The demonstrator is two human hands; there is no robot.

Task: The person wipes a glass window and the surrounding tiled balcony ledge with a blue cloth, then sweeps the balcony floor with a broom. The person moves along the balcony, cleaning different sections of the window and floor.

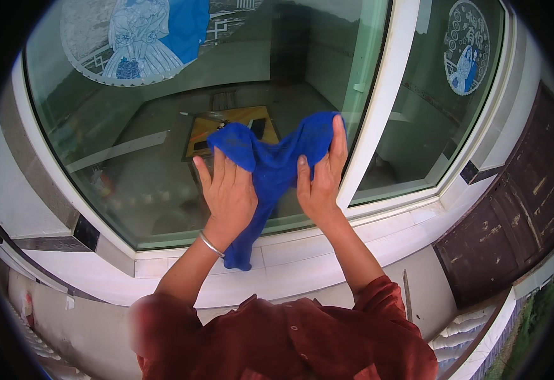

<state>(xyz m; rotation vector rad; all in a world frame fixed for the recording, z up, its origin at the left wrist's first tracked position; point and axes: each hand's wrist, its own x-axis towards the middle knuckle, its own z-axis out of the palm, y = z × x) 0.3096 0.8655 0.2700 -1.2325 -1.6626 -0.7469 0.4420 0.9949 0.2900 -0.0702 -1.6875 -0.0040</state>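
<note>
Flattened against the window pane (pixel 163 158), the left hand (pixel 228 193) has its fingers spread and nearly straight, pressing the left end of a blue cloth (pixel 270 166) to the glass, with a thin silver bangle (pixel 211 244) on that wrist. From between the hands, a tail of the cloth hangs down to the white tiled sill (pixel 327 253). Just beside it, the right hand (pixel 320 183) lies palm to the glass too, fingers long and together over the cloth's right end, close to the white window frame (pixel 378 101). Farther right, a round blue-and-white paper cutout (pixel 466 47) sticks to the next pane
</note>
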